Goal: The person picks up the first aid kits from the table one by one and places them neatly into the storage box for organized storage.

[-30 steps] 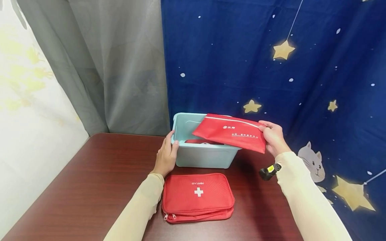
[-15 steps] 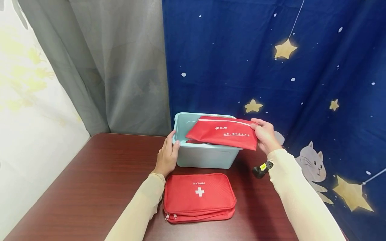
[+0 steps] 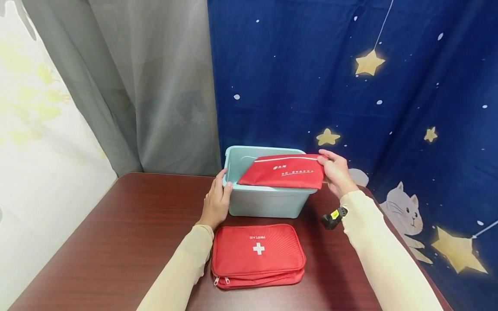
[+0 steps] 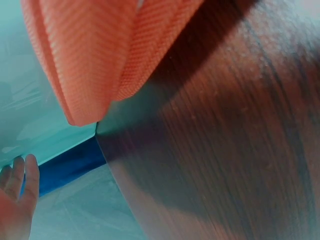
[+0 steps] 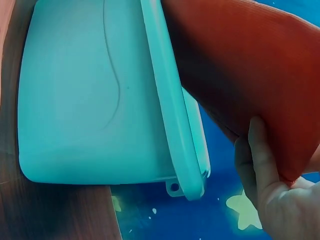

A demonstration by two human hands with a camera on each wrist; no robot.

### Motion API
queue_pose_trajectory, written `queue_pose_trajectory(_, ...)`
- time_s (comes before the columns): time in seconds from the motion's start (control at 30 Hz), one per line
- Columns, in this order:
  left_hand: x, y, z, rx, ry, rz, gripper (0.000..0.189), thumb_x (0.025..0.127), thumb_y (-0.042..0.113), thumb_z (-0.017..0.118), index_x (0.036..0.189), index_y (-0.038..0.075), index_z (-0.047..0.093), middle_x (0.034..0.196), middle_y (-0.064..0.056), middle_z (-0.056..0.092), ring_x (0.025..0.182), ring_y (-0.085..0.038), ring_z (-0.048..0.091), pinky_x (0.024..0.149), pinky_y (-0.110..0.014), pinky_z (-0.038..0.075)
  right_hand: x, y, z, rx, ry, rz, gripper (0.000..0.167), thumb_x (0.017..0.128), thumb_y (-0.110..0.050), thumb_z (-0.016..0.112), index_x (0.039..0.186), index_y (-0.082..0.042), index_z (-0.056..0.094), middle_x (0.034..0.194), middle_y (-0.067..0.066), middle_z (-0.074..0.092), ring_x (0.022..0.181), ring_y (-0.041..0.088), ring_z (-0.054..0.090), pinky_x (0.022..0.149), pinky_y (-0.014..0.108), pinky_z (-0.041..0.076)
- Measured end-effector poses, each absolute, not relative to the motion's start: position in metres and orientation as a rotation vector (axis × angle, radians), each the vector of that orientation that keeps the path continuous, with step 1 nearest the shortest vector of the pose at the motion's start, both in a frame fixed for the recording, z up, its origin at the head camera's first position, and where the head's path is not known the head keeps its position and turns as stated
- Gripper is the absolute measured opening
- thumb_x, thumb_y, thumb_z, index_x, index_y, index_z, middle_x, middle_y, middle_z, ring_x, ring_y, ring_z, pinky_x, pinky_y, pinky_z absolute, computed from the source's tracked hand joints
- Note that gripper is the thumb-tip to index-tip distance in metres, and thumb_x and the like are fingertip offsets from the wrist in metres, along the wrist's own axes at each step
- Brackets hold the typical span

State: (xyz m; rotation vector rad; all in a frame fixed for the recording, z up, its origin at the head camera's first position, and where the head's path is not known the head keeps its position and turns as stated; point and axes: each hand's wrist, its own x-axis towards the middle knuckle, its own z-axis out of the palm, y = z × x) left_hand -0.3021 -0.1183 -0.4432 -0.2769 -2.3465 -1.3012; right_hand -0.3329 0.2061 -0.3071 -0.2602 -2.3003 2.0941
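Observation:
My right hand (image 3: pixel 339 175) pinches the right end of a flat red zip pouch (image 3: pixel 282 175) with white lettering. The pouch slants over a light teal plastic bin (image 3: pixel 268 203), its left end dipping inside and its right end past the rim. In the right wrist view, fingers (image 5: pixel 262 155) lie against the pouch's underside. At the bin's left front corner, my left hand (image 3: pixel 215 203) rests with straight fingers, the thumb at the rim. A red first aid bag (image 3: pixel 256 261) with a white cross lies flat before the bin. The pouch hides most of the bin's inside.
Everything stands on a dark reddish-brown wooden table (image 3: pixel 155 216). Its back edge meets a grey curtain (image 3: pixel 175 86) and a blue star-patterned curtain (image 3: pixel 292 77). The bin stands near that back edge. A black wrist camera (image 3: pixel 332 219) sits at my right wrist.
My right hand has moved left and slightly lower, bringing the pouch further over the bin, its left end deeper inside. The left hand, the bin and the first aid bag have stayed put.

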Motion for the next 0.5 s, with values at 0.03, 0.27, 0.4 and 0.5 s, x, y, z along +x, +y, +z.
queue_pose_trajectory(0.03, -0.302, -0.119, -0.443, -0.276, -2.347, -1.301, 0.051, 0.106, 0.038, 0.038, 0.155, 0.026, 0.028, 0.152, -0.006, 0.040, 0.132, -0.029, 0.048, 0.105, -0.061, 0.038, -0.333, 0.205, -0.307, -0.246, -2.285, 2.106, 0.051, 0.106, -0.017, 0.043, 0.157, -0.016, 0.032, 0.154, 0.018, 0.037, 0.125, 0.032, 0.055, 0.086, 0.036, 0.052)
queue_pose_trajectory(0.27, -0.301, -0.120, -0.442, -0.279, -2.342, -1.308, 0.051, 0.106, 0.038, 0.037, 0.155, 0.026, 0.028, 0.152, -0.006, 0.040, 0.131, -0.029, 0.048, 0.105, -0.060, 0.038, -0.335, 0.200, -0.306, -0.183, -2.218, 2.167, 0.060, 0.106, -0.017, 0.045, 0.160, -0.019, 0.019, 0.154, 0.021, 0.035, 0.130, 0.036, 0.051, 0.093, 0.040, 0.049)
queue_pose_trajectory(0.4, -0.299, -0.121, -0.442, -0.275, -2.346, -1.319, 0.051, 0.106, 0.038, 0.037, 0.155, 0.026, 0.028, 0.152, -0.005, 0.040, 0.130, -0.030, 0.049, 0.105, -0.061, 0.038, -0.335, 0.196, -0.306, -0.122, -2.204, 2.200, 0.065, 0.105, -0.014, 0.045, 0.161, -0.015, 0.011, 0.155, 0.023, 0.034, 0.131, 0.035, 0.050, 0.099, 0.040, 0.045)
queue_pose_trajectory(0.5, -0.299, -0.121, -0.443, -0.273, -2.349, -1.320, 0.051, 0.106, 0.039, 0.037, 0.155, 0.026, 0.028, 0.152, -0.005, 0.040, 0.130, -0.030, 0.049, 0.105, -0.061, 0.038, -0.334, 0.193, -0.306, -0.098, -2.215, 2.208, 0.065, 0.106, -0.015, 0.045, 0.160, -0.012, 0.010, 0.156, 0.021, 0.033, 0.131, 0.034, 0.050, 0.102, 0.038, 0.044)
